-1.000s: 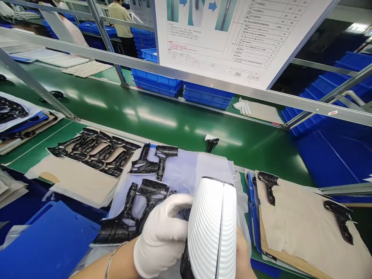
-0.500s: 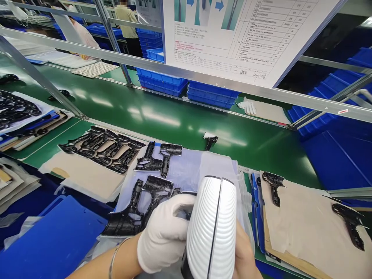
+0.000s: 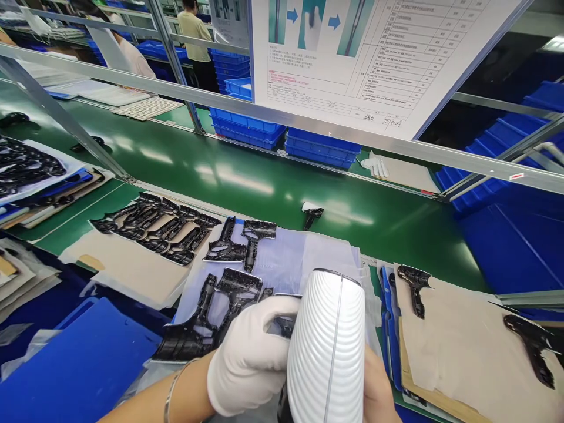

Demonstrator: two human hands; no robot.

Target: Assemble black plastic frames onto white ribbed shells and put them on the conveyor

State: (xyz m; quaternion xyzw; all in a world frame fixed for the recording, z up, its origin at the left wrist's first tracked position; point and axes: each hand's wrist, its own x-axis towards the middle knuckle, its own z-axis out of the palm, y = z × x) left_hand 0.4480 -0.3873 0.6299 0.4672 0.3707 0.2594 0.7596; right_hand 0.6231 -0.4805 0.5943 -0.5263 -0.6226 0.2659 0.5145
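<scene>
The left hand, in a white fabric glove, has its grip closed on the left side of a silvery white, rounded shell with wavy ribs and a thin seam. The bare right hand is against the right side of this shell; its fingers are hidden, so I cannot tell how far this grip closes. The shell is between both hands, partly covering a pale violet sheet, where black, pistol-shaped plastic pieces lie.

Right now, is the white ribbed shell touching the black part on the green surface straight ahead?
Apart. The head view shows pale sheeting and green surface between the white ribbed shell and the black part.
</scene>
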